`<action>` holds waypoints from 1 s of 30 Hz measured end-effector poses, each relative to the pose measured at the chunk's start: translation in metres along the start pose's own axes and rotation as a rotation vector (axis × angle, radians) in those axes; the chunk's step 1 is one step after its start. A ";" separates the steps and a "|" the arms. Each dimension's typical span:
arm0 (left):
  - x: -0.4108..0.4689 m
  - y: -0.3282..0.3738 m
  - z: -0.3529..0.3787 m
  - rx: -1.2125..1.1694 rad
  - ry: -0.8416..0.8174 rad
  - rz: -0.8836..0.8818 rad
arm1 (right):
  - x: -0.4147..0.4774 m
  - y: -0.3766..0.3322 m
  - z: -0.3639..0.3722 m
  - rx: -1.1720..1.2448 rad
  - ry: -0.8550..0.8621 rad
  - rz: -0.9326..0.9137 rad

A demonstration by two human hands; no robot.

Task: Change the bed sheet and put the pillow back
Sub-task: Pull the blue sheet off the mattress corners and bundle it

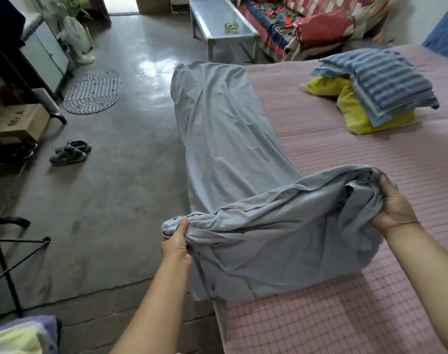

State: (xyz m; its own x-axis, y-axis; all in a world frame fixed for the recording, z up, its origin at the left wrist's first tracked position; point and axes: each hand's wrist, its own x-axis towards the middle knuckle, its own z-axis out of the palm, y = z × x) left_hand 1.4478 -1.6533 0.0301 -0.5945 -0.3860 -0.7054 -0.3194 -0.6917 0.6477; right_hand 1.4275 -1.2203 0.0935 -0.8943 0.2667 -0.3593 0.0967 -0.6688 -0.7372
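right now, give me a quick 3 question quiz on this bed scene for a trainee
1. True or false: the left hand and the right hand both grip the grey sheet.
2. What lies on top of the yellow pillow? A) a folded striped blue cloth B) a cardboard box C) a rug
3. Fill the gap: the pair of shoes sits on the ____, to the left of the bed.

Key
1. True: each hand holds a bunched part of the near end.
2. A
3. floor
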 end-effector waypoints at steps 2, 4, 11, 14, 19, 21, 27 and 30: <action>0.026 0.009 0.011 0.032 -0.011 -0.055 | 0.016 0.012 0.005 0.054 -0.074 0.004; 0.050 0.017 0.020 0.062 -0.021 -0.090 | 0.029 0.035 0.026 -0.004 -0.041 0.002; 0.120 0.037 0.032 0.142 -0.019 -0.199 | 0.078 0.059 0.070 0.008 0.048 -0.079; 0.143 0.040 0.042 0.198 -0.025 -0.221 | 0.105 0.067 0.073 0.014 0.065 -0.098; 0.176 0.053 0.070 0.212 -0.018 -0.235 | 0.134 0.068 0.092 0.015 0.085 -0.090; 0.187 0.062 0.088 0.191 -0.019 -0.217 | 0.152 0.070 0.107 0.013 0.116 -0.075; 0.220 0.087 0.138 0.132 -0.056 -0.116 | 0.211 0.067 0.139 -0.053 0.164 -0.040; 0.226 0.080 0.148 0.148 -0.073 -0.113 | 0.232 0.073 0.133 -0.053 0.151 -0.018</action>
State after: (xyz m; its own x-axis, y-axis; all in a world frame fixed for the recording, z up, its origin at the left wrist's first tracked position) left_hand 1.1783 -1.7053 -0.0347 -0.5990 -0.2622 -0.7566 -0.4885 -0.6291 0.6047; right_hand 1.1689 -1.2994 0.0324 -0.8208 0.3818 -0.4249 0.1079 -0.6268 -0.7717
